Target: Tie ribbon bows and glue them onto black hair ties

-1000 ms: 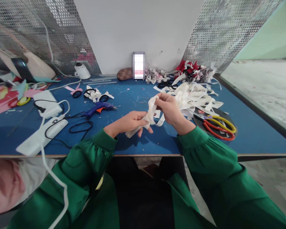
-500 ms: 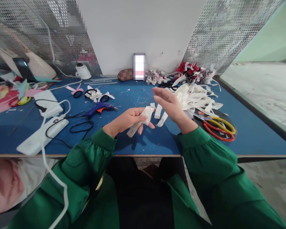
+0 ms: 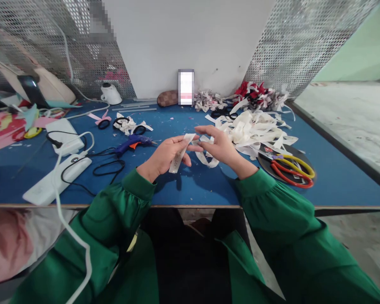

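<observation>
My left hand [image 3: 164, 156] pinches a white fabric strip [image 3: 178, 159] between thumb and fingers, with one end hanging toward the table's front edge. Close on its right, my right hand [image 3: 223, 150] has thumb and forefinger curled around a looped white ribbon [image 3: 209, 162], which droops below the fingers. Whether the strip and the loop are one piece is hidden by the fingers. Just beyond my right hand lies a loose heap of white strips [image 3: 250, 126].
Scissors with red and yellow handles [image 3: 293, 171] rest on a dark round pad at right. To the left are a blue glue gun [image 3: 134, 143], black hair ties [image 3: 104, 123] and a white power strip [image 3: 57, 179] with cables. A phone [image 3: 186, 86] stands at the back.
My right hand has come down and left from above the strips to meet my left hand. A ribbon now loops under it, and the strip in my left hand has tilted more upright.
</observation>
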